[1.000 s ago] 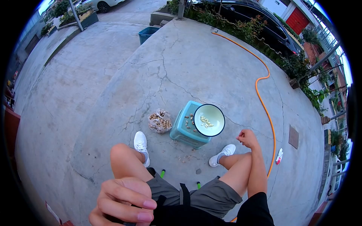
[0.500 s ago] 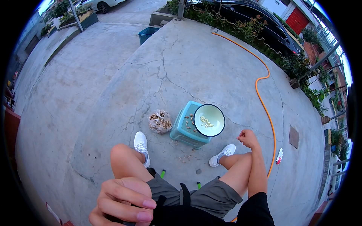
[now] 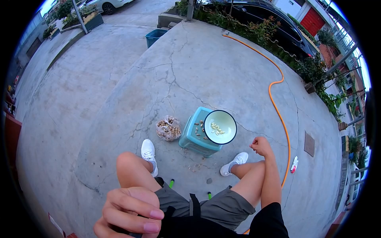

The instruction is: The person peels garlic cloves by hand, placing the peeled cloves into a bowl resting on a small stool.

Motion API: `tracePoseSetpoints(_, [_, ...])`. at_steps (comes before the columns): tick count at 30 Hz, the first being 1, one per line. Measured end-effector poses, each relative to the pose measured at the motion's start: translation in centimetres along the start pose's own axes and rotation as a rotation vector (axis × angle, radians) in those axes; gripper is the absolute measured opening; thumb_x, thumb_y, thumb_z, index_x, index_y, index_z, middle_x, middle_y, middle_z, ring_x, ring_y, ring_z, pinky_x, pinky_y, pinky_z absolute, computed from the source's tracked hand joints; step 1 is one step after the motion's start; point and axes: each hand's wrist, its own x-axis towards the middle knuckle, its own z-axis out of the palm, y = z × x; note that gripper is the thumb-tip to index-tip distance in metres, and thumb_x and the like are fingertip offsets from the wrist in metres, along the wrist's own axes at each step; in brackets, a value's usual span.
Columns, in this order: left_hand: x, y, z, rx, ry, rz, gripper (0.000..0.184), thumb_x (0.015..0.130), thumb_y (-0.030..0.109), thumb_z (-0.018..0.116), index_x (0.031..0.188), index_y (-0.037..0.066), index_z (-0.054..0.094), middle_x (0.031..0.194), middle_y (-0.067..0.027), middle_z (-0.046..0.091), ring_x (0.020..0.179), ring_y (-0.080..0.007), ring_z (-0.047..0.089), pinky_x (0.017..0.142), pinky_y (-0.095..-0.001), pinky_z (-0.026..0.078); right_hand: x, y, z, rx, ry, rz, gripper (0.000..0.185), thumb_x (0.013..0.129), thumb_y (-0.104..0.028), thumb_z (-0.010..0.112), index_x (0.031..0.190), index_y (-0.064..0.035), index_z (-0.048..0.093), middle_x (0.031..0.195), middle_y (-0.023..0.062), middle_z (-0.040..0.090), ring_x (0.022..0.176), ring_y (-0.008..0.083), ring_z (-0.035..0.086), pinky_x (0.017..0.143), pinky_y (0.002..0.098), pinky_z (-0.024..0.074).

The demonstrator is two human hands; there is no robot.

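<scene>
Close to the camera at the lower left, my left hand (image 3: 131, 210) is curled, with a bit of something dark showing under its fingers. My right hand (image 3: 260, 146) hangs beside my right knee, its fingertips drawn together; whatever they pinch is too small to make out. It is apart from the white dark-rimmed bowl (image 3: 226, 119), which stands on a turquoise plastic stool (image 3: 193, 137). Several pale kernels (image 3: 216, 128) lie in the bowl. Brown unshelled nuts (image 3: 202, 123) are scattered on the stool top beside it. On the ground to the left sits a clear plastic bag (image 3: 168, 128) full of brown nuts.
Shell bits (image 3: 195, 167) litter the concrete between my white shoes (image 3: 148, 150). An orange hose (image 3: 274, 95) runs along the right, near a small white-and-red packet (image 3: 294, 164). Further off are a teal bin (image 3: 154, 36), plants (image 3: 264, 29) and a black car (image 3: 274, 18).
</scene>
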Motion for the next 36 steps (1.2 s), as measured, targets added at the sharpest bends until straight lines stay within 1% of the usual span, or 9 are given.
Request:
tracePoseSetpoints(11, [0.1, 0.1, 0.3, 0.036, 0.008, -0.013, 0.054, 0.099, 0.059, 0.034, 0.144, 0.031, 0.048, 0.111, -0.0085, 0.055, 0.074, -0.0259, 0.057, 0.052, -0.0395, 0.05, -0.2, -0.4, -0.2, -0.037, 0.001, -0.001, 0.021, 0.077, -0.018, 0.077, 0.077, 0.0005, 0.066, 0.067, 0.0117, 0.068, 0.058, 0.0202, 0.066, 0.057, 0.0353, 0.0506])
tracePoseSetpoints(17, [-0.1, 0.1, 0.3, 0.027, 0.022, -0.009, 0.057, 0.099, 0.06, 0.033, 0.145, 0.029, 0.046, 0.112, -0.0095, 0.055, 0.074, -0.0261, 0.057, 0.051, -0.0399, 0.05, -0.2, -0.4, -0.2, -0.029, -0.001, 0.006, 0.021, 0.077, -0.018, 0.077, 0.077, 0.0005, 0.066, 0.067, 0.0114, 0.068, 0.058, 0.0198, 0.066, 0.056, 0.0352, 0.0505])
tracePoseSetpoints(20, [-0.1, -0.1, 0.6, 0.035, 0.065, 0.028, 0.058, 0.099, 0.059, 0.032, 0.146, 0.028, 0.046, 0.112, -0.0096, 0.055, 0.076, -0.0264, 0.057, 0.052, -0.0404, 0.05, -0.2, -0.3, -0.2, -0.022, -0.002, 0.005, 0.021, 0.077, -0.018, 0.077, 0.077, 0.0003, 0.066, 0.066, 0.0112, 0.068, 0.057, 0.0198, 0.066, 0.056, 0.0353, 0.0505])
tracePoseSetpoints(22, [0.0, 0.2, 0.1, 0.017, -0.001, -0.012, 0.058, 0.1, 0.059, 0.031, 0.146, 0.027, 0.045, 0.113, -0.0101, 0.055, 0.078, -0.0269, 0.057, 0.054, -0.0408, 0.051, -0.1, -0.3, -0.1, -0.024, -0.005, -0.008, 0.021, 0.078, -0.017, 0.076, 0.077, 0.0003, 0.066, 0.066, 0.0111, 0.068, 0.057, 0.0197, 0.065, 0.056, 0.0351, 0.0505])
tracePoseSetpoints(26, [-0.1, 0.1, 0.3, -0.003, 0.019, -0.002, 0.058, 0.1, 0.059, 0.03, 0.145, 0.026, 0.046, 0.113, -0.0105, 0.055, 0.079, -0.027, 0.057, 0.056, -0.0412, 0.051, 0.0, -0.2, -0.1, -0.007, -0.011, -0.002, 0.02, 0.078, -0.017, 0.076, 0.077, 0.0005, 0.066, 0.066, 0.0112, 0.068, 0.057, 0.0196, 0.065, 0.056, 0.0349, 0.0505])
tracePoseSetpoints(28, [0.1, 0.5, 0.2, -0.02, 0.01, -0.074, 0.058, 0.099, 0.06, 0.03, 0.142, 0.025, 0.049, 0.112, -0.0097, 0.056, 0.079, -0.0274, 0.057, 0.058, -0.0423, 0.051, 0.1, -0.1, -0.1, 0.002, -0.017, 0.006, 0.02, 0.078, -0.017, 0.076, 0.077, 0.0006, 0.066, 0.066, 0.0114, 0.068, 0.057, 0.0195, 0.065, 0.056, 0.0348, 0.0504])
tracePoseSetpoints(29, [0.2, 0.9, 0.0, -0.02, 0.01, -0.073, 0.058, 0.099, 0.06, 0.03, 0.142, 0.025, 0.049, 0.112, -0.0097, 0.056, 0.079, -0.0274, 0.057, 0.058, -0.0423, 0.051, 0.1, -0.1, -0.1, 0.002, -0.017, 0.006, 0.02, 0.078, -0.017, 0.076, 0.077, 0.0006, 0.066, 0.066, 0.0114, 0.068, 0.057, 0.0195, 0.065, 0.056, 0.0348, 0.0504])
tracePoseSetpoints(31, [0.3, 1.4, -0.8, -0.046, -0.079, -0.238, 0.058, 0.1, 0.059, 0.028, 0.14, 0.024, 0.052, 0.111, -0.0084, 0.057, 0.079, -0.0278, 0.058, 0.058, -0.0431, 0.051, 0.1, 0.0, 0.0, -0.007, -0.01, 0.005, 0.021, 0.078, -0.018, 0.077, 0.077, 0.0002, 0.066, 0.066, 0.0109, 0.068, 0.057, 0.0193, 0.065, 0.056, 0.0348, 0.0503])
tracePoseSetpoints(36, [0.2, 1.1, 0.6, -0.009, 0.034, -0.16, 0.057, 0.1, 0.059, 0.028, 0.138, 0.024, 0.053, 0.11, -0.0075, 0.057, 0.079, -0.0281, 0.058, 0.058, -0.043, 0.051, 0.1, 0.1, 0.0, -0.027, 0.001, -0.003, 0.021, 0.078, -0.019, 0.077, 0.077, -0.0006, 0.066, 0.066, 0.01, 0.068, 0.056, 0.0191, 0.065, 0.056, 0.0345, 0.0501])
